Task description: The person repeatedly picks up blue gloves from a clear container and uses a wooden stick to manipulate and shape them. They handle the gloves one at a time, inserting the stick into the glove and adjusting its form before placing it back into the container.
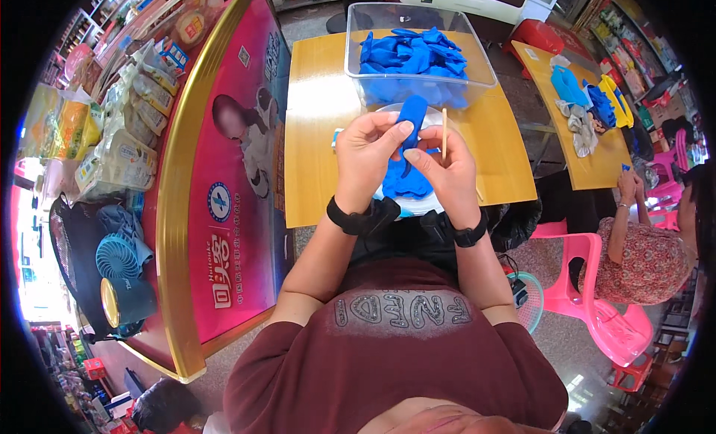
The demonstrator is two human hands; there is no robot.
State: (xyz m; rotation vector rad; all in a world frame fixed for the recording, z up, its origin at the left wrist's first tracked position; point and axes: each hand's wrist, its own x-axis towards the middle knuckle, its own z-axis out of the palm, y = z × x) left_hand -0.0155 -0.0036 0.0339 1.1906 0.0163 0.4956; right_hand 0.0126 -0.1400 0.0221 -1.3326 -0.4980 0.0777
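Held blue piece [414, 114]: lies between the two hands, over the near part of the wooden surface [321, 150]. Long axis runs away from the wearer, far end leaning slightly to the right. Far end broad and rounded, clear of the fingers; near end narrower, partly covered by them.

Left hand [363, 152]: at the left edge of the piece, thumb on the upper face, forefinger curled behind; pinching it around mid-length. Remaining fingers folded in, not spread.

Right hand [452, 167]: at the right of the piece, nearer its narrow end. Thumb and fingertips close together there; whether they pinch the material or only touch it, cannot tell. The same hand keeps a thin wooden stick [444, 135] among its fingers, standing roughly parallel to the piece, just right of it, tip pointing away from the wearer. Stick and piece apart at the far end.

Directly below the hands: a loose blue bundle [407, 183] on a white round base [426, 205], type unclear. Beyond the hands, on the same surface: a clear bin [483, 77] with a heap of blue pieces [414, 53].
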